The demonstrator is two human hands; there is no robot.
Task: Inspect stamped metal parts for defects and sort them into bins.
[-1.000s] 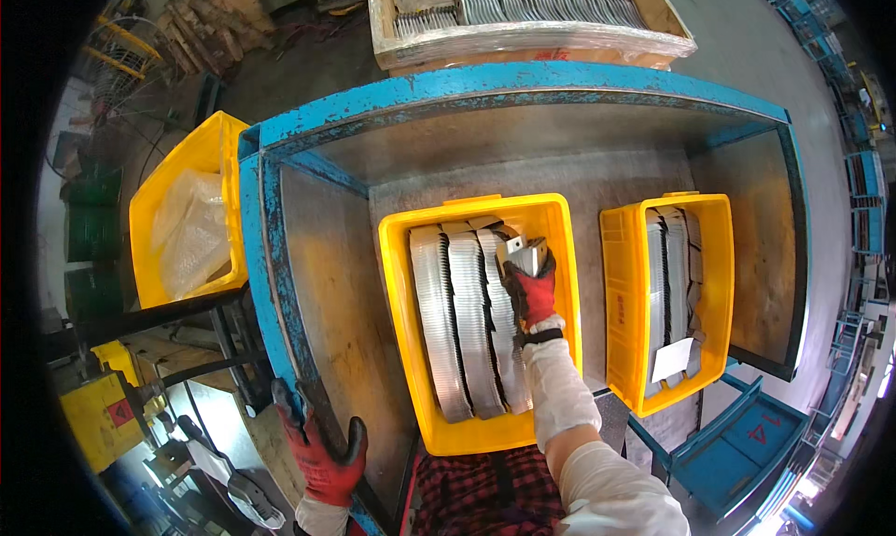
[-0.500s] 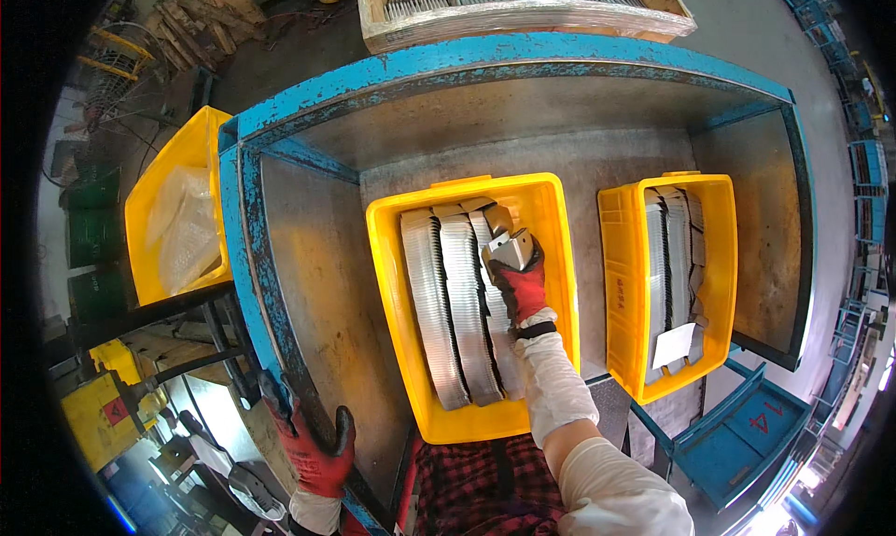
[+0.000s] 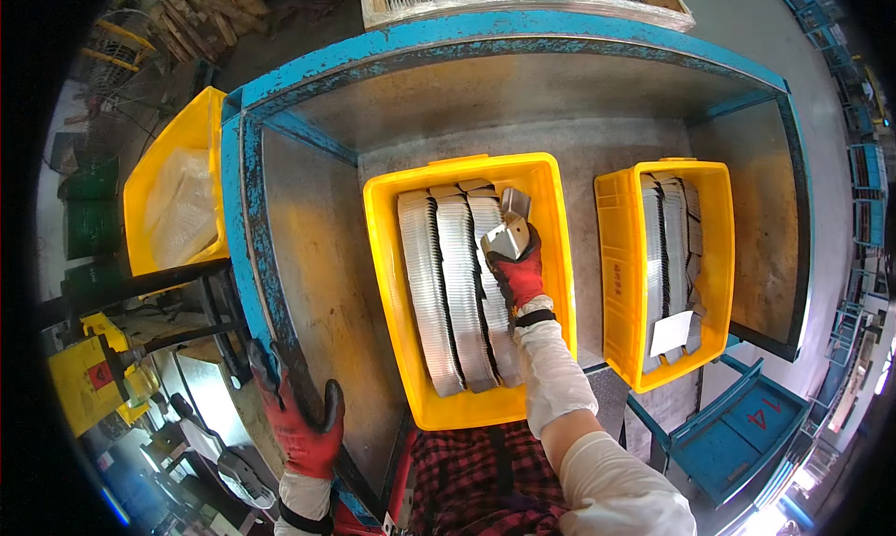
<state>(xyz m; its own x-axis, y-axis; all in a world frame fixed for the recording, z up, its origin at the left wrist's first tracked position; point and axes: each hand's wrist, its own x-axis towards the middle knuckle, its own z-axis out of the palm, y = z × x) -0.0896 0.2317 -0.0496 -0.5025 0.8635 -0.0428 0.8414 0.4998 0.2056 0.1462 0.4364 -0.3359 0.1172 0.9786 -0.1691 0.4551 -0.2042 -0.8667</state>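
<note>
Blue-painted steel shelving (image 3: pixel 280 284) fills a cluttered workshop. Reaching into the yellow plastic bin (image 3: pixel 392 284), the red-gloved right hand (image 3: pixel 516 270) pinches a bent grey metal bracket (image 3: pixel 505 237) just above rows of stacked metal plates (image 3: pixel 448 284). Down at the shelf's near edge, the red-gloved left hand (image 3: pixel 303 429) grips the frame.

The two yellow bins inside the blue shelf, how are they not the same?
The middle yellow bin is wider than the right yellow bin. The middle bin holds three rows of shiny metal pieces; the right bin's pieces are packed in narrower rows. The right hand, in a red glove, holds metal pieces inside the middle bin; no hand touches the right one. Only the right bin has a white card. Both hold stacked metal pieces.
</note>
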